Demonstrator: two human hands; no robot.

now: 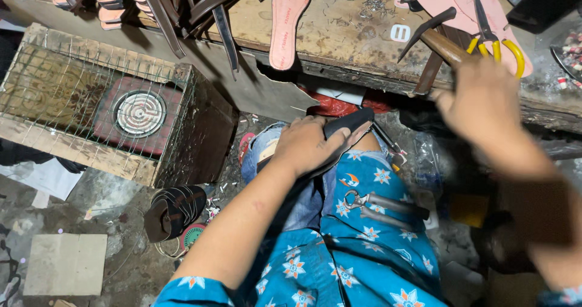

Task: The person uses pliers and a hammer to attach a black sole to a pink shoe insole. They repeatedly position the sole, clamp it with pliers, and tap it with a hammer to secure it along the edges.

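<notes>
My left hand (305, 143) presses down on a dark shoe sole (348, 125) that rests on my knee. My right hand (482, 101) is raised and motion-blurred, gripping the wooden handle of a hammer (431, 35) whose dark head points left above the workbench edge. Metal pliers (382, 205) lie on my lap, on the blue patterned cloth.
A worn wooden workbench (339, 31) holds pink insoles (289, 16), yellow-handled scissors (494, 37), dark straps and metal scraps. At left a wire-covered wooden box (91, 110) contains a round electric heater coil (139, 113). A dark sandal (174, 210) lies on the littered floor.
</notes>
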